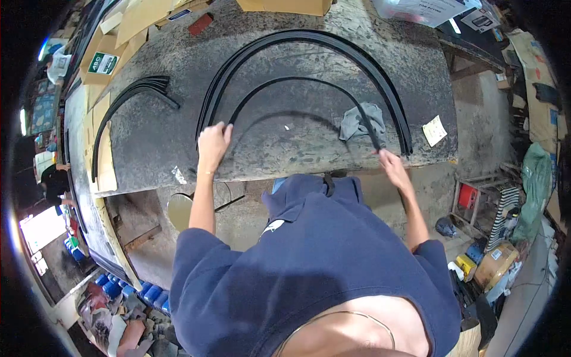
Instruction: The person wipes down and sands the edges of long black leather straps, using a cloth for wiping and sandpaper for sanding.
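A thin black flexible strip [297, 78] bows upward in an arch between my two hands, casting a shadow on the dark worktable [160, 143]. My left hand [214, 144] is closed around its left end near the front edge. My right hand [394, 165] pinches the other end at the table's front edge. Beyond it, a bundle of similar black strips [309, 37] lies in a larger arch, its ends close to both hands. A crumpled grey cloth [361, 123] lies partly under the right side of the held strip.
More curved black strips [128, 89] lie at the table's left. A paper note [435, 131] is at the right, a reddish block [200, 24] at the back. Cardboard boxes [98, 56] stand at the back left. A metal-framed rack [476, 196] stands on the floor at right.
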{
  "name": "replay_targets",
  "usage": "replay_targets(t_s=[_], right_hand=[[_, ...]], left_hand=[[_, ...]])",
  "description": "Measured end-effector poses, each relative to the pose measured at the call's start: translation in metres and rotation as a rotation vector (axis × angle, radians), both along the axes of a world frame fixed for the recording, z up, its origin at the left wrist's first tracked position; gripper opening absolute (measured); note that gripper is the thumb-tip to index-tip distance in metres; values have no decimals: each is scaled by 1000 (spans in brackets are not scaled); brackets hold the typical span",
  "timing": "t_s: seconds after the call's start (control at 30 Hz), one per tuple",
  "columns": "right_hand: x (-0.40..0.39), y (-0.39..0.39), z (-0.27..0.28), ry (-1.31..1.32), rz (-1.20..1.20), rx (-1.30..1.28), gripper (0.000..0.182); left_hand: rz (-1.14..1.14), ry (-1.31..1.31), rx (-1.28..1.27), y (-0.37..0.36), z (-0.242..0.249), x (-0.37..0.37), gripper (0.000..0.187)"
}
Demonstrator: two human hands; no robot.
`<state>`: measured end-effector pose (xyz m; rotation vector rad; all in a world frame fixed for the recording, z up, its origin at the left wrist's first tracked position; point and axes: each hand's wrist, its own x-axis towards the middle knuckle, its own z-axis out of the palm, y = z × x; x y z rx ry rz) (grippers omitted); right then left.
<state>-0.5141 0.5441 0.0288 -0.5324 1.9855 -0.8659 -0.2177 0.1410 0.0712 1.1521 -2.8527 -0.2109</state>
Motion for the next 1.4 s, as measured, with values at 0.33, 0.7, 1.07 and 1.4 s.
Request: replay_targets(t_s=[0.33, 0.7, 1.07, 1.4], right_hand=[[68, -135, 30, 336, -183, -106, 36], [54, -163, 35, -386, -22, -405, 33], [-37, -69, -82, 479, -87, -258, 18], [167, -50, 51, -521, -57, -496, 49]], left_hand=[[175, 350, -62, 7, -49, 2, 22], [162, 962, 1665, 151, -21, -97, 42], [193, 1439, 1683, 206, 3, -70, 43], [163, 679, 424, 295, 34, -27, 54]])
